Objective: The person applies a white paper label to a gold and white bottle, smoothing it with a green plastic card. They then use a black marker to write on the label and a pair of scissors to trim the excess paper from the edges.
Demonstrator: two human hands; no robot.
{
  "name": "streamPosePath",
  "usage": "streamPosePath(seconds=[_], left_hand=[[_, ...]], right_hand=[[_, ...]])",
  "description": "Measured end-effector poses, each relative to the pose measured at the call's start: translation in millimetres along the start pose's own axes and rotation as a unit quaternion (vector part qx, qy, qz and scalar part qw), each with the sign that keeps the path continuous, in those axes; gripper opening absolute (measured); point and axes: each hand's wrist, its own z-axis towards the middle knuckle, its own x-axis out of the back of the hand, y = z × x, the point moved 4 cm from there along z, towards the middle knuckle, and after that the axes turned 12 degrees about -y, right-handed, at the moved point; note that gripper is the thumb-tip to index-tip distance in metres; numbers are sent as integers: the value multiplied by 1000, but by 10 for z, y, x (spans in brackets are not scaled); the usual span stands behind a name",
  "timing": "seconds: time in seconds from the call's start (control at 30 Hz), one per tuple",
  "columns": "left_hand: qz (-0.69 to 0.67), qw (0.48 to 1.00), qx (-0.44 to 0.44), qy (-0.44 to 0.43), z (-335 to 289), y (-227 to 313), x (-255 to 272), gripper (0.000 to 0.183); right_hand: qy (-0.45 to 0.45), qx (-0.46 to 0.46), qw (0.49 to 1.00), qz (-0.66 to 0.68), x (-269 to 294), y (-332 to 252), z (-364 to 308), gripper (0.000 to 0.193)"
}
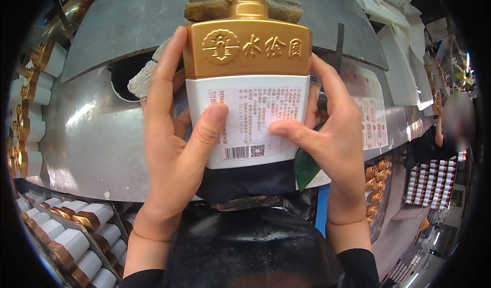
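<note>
I'm holding a gold-and-white bottle (249,86) between both hands above the table's near edge, its neck pointing away from me. My left hand (176,147) is gripping its left side, the thumb lying over part of the printed label (250,127); my right hand (335,134) is clasping the other side, its thumb also resting on the label. Beyond the neck, a brown block (204,7) is lying on the metal table (92,129). Left of the bottle, a pale knitted cloth (143,81) is overlapping a dark bowl (119,79). A printed sheet (372,110) is lying to the right, and more bottles (71,247) are filling the lower left.
</note>
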Motion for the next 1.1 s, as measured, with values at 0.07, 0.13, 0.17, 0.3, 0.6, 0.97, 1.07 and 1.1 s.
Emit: streamPosePath(seconds=[0.07,0.13,0.17,0.3,0.6,0.97,1.07,1.1], left_hand=[[54,998,26,21,46,235,-114,72],[17,1000,6,-11,2,89,-48,83],[1,1000,-3,-24,-25,24,-10,89],[-4,999,28,-33,-43,5,-57,107],[15,1000,18,5,26,11,-9,86],[17,1000,-16,16,72,-33,-12,68],[28,999,2,20,65,-8,-39,68],[31,999,4,19,61,-12,-34,68]], right_hand=[[-25,-23,994,102,23,78,6,84],[-49,-52,982,177,57,77,-19,86],[-59,-47,980,186,55,64,-22,87],[-34,-9,999,13,-10,78,-69,88],[17,11,996,87,80,12,13,75],[13,-15,996,87,65,19,65,69],[14,5,998,67,31,20,65,70],[11,-1,997,77,34,12,64,70]])
